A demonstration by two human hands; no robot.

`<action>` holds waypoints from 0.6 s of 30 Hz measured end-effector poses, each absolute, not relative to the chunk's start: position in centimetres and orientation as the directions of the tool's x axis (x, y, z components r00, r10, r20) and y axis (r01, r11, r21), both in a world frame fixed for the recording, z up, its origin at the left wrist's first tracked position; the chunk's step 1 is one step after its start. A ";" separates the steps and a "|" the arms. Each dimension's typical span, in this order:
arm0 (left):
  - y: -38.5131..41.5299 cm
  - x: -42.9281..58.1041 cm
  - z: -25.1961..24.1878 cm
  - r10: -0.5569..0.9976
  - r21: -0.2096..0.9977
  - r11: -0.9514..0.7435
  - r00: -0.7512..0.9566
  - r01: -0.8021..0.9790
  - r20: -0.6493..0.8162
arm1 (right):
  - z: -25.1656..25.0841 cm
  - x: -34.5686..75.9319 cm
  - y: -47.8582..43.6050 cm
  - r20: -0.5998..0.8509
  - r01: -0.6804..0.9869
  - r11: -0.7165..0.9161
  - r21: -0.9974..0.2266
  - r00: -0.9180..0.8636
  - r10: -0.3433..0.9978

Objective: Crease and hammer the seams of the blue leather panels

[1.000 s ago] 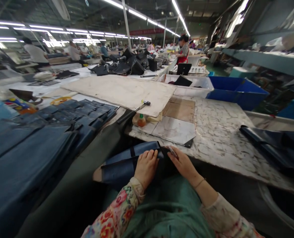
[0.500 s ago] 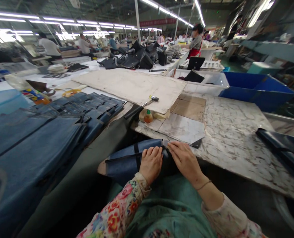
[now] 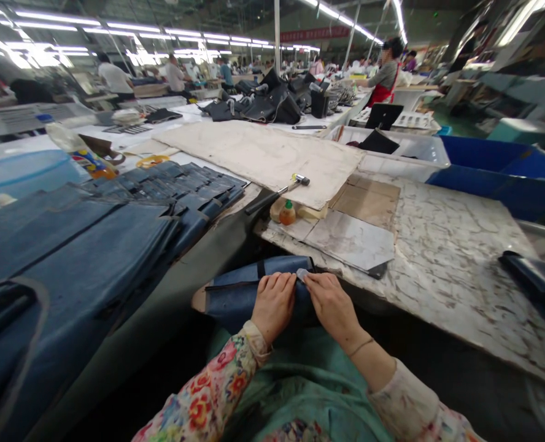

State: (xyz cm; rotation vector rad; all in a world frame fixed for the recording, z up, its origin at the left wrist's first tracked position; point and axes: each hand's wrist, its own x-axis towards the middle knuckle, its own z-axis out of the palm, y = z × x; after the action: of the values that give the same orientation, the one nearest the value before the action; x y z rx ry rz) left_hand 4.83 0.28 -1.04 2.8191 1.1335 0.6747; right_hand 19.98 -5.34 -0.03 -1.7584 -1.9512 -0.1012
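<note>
A blue leather-like panel (image 3: 231,302) with black trim and a dark strap lies across my lap, in front of the table edge. My left hand (image 3: 274,305) grips its upper part, fingers bent over the black-trimmed edge. Close beside it, my right hand (image 3: 333,305) pinches a small pale grey, semi-clear piece (image 3: 302,274) against the panel near its right end. What kind of piece that is does not show. The thumbs and the panel's underside are hidden.
Stacked blue panels (image 3: 111,227) cover the left side. A hammer (image 3: 269,199) and a small green-capped bottle (image 3: 288,215) lie ahead, by a cream sheet (image 3: 263,150). The marbled tabletop (image 3: 447,245) extends right, with white (image 3: 410,161) and blue (image 3: 479,187) bins behind.
The view has swung slightly left, so the surroundings sit farther right. My right hand has come closer to my left, and the pale piece now rests on the panel's edge between them.
</note>
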 end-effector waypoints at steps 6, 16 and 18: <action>0.3 2.1 -0.9 0.684 0.166 -0.711 0.617 0.683 0.390 | -0.5 17.5 -4.6 0.412 0.936 0.214 -0.281 -0.083 0.908; -0.4 -1.8 -1.4 0.735 0.161 -0.647 0.553 0.745 0.393 | -0.4 13.6 -4.0 0.398 0.942 0.265 -0.206 -0.167 0.902; -0.8 -2.3 -1.7 0.736 0.148 -0.641 0.550 0.753 0.393 | -0.3 13.6 -3.9 0.403 0.933 0.274 -0.235 -0.164 0.901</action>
State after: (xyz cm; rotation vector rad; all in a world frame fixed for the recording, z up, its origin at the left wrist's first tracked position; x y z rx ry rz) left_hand -2.27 -0.79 -1.66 2.7995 1.3452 0.6812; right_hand 13.59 -3.94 -0.32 -1.6480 -2.0881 -0.0921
